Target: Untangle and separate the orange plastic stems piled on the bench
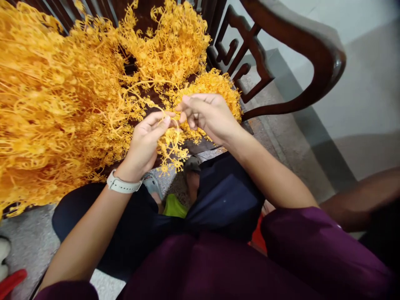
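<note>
- Left hand (145,141): thumb and forefinger pinched on thin stem of orange plastic sprig (171,146); remaining fingers curled loosely. White watch (122,185) on wrist.
- Right hand (208,114): fingertips closed on same sprig from opposite side, nearly touching left thumb; grip apparently set so stem can be twisted or snapped between both pinches.
- Sprig held just above front edge of dark wooden chair (296,46), branched tips hanging below fingers, over knees.
- Small rounded cluster of sprigs (215,85) directly behind right hand on seat; kept apart from main stock, probably sorted.
- Large tangled heap of orange sprigs (46,108) at left, within easy reach.
- Another person's forearm (359,200) at right edge, uninvolved.
</note>
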The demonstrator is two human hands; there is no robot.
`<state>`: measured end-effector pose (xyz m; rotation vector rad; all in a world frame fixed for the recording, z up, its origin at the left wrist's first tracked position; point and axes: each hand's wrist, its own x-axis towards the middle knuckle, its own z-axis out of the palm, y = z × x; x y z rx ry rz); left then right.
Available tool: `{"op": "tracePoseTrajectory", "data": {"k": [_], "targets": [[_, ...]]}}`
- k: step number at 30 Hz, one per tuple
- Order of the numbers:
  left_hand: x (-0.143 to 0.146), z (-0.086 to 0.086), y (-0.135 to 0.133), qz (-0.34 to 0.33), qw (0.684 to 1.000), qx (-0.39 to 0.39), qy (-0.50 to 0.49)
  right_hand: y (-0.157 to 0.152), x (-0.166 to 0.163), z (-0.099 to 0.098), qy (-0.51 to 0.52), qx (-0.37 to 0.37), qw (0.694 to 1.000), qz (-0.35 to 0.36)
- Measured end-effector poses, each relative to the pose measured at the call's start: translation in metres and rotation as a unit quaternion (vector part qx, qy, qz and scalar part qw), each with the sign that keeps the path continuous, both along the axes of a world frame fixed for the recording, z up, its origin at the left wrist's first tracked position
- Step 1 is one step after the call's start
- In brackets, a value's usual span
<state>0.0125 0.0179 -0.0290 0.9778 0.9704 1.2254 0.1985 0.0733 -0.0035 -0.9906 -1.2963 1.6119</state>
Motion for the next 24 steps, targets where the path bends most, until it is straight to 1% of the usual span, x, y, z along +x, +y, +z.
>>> {"op": "tracePoseTrajectory", "data": {"k": [3, 5, 9, 14, 17, 19, 22, 24], "targets": [[-0.006, -0.002, 0.004, 0.055, 0.998, 0.001, 0.006, -0.008, -0.005, -0.006, -0.045, 0.089, 0.994, 0.037], [-0.009, -0.004, 0.006, 0.078, 0.997, 0.004, 0.016, -0.011, -0.006, -0.01, -0.065, 0.122, 0.988, 0.062], [-0.01, -0.006, 0.007, 0.082, 0.996, -0.004, 0.019, -0.013, -0.008, -0.016, -0.086, 0.143, 0.982, 0.084], [-0.007, -0.004, 0.005, 0.088, 0.996, -0.003, 0.013, -0.009, -0.01, -0.018, -0.103, 0.2, 0.972, 0.065], [-0.007, -0.004, 0.006, 0.097, 0.995, 0.021, 0.012, -0.007, -0.01, -0.018, -0.109, 0.215, 0.969, 0.058], [-0.008, -0.004, 0.007, 0.108, 0.993, 0.046, 0.021, -0.006, -0.01, -0.018, -0.113, 0.214, 0.968, 0.065], [-0.011, -0.001, 0.008, 0.132, 0.986, 0.084, 0.062, -0.004, -0.01, -0.018, -0.11, 0.204, 0.97, 0.074], [-0.013, 0.004, 0.008, 0.129, 0.983, 0.094, 0.088, -0.003, -0.009, -0.019, -0.113, 0.199, 0.971, 0.07]]}}
